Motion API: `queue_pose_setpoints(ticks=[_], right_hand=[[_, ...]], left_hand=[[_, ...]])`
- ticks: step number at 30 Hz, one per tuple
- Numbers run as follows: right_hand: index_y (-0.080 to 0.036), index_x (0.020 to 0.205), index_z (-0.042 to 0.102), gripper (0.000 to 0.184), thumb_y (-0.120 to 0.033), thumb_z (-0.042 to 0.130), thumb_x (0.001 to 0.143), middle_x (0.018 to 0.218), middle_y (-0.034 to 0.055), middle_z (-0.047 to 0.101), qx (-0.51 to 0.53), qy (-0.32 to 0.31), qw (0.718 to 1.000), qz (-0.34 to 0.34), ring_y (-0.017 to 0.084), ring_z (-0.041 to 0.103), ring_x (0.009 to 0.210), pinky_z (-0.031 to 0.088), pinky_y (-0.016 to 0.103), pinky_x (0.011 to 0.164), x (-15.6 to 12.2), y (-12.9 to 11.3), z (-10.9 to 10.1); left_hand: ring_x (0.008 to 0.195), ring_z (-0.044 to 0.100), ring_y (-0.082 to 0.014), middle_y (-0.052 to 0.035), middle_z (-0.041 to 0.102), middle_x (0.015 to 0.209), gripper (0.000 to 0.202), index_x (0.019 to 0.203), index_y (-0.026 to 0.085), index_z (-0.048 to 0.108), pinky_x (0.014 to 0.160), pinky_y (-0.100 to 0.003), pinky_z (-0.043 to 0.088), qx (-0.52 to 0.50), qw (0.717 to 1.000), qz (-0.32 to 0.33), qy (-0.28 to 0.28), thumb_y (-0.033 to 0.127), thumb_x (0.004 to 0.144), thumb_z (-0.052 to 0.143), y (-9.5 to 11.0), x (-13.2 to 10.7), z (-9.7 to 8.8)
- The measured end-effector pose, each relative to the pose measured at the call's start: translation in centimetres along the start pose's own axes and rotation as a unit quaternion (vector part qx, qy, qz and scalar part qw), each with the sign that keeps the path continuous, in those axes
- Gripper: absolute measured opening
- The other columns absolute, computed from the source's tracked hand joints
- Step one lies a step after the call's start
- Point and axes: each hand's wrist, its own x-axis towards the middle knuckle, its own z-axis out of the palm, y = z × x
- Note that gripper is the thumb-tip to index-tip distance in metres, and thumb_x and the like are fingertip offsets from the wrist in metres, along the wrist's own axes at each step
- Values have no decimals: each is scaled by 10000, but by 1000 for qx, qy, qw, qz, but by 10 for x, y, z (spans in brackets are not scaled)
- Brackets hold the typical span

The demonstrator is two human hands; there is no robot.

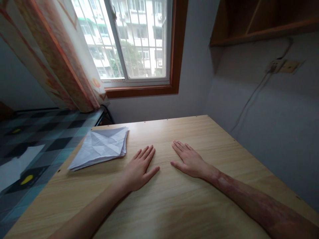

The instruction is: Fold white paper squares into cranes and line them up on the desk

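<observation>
wooden tabletop [159, 205] beneath left hand [139, 168] and right hand [189, 161], each grip flat, unfurled, empty

Daylight enters by the far white-framed sliding glass window [136, 39], its view overexposed and hazy, leaving a faint sheen along the far edge of the pale wood-grain tabletop [159, 205]. The brown wooden wall shelf [264, 33] at right is shadowed; frame edges look stretched, soft.

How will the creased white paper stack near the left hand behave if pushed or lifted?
The paper stack is probably light and floppy, being thin, creased sheets. Its edges are uneven, so layers may slip apart if only the top is pushed. Lying flat on the smooth-looking table, it would likely slide rather than tip.
</observation>
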Motion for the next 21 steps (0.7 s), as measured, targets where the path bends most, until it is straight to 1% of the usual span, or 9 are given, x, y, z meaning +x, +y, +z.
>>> queue_pose_setpoints(ticks=[8,14,18,21], right_hand=[[-144,1762,337,858,-669,479,1099,1834,162,283,-4,-8,1000,2,321,274,1719,267,554,1393,0,-1,-3],[-125,1766,318,870,-671,462,1104,1838,156,261,-9,-16,1000,1,318,259,1723,257,549,1399,-1,-2,-5],[-135,1767,319,858,-667,460,1108,1837,148,266,-10,-15,1000,-1,320,265,1721,257,550,1399,-2,-2,-5],[-145,1768,322,852,-665,468,1108,1835,152,275,-8,-9,1000,-5,324,272,1719,263,555,1395,-2,0,-3]], left_hand=[[1721,256,-315,-114,245,1843,868,1779,185,308,1408,-497,239,6,1000,-11,-18,732,1108,376,3,1,-2],[1722,254,-311,-99,239,1845,859,1793,223,265,1407,-506,233,4,1000,-5,-13,731,1110,377,1,0,0],[1722,248,-320,-111,228,1845,874,1801,220,237,1410,-515,225,-1,1000,-2,-15,735,1109,378,1,0,-1],[1721,252,-319,-120,227,1844,861,1798,220,243,1408,-522,229,-8,1000,1,-13,723,1115,386,2,0,-2]])
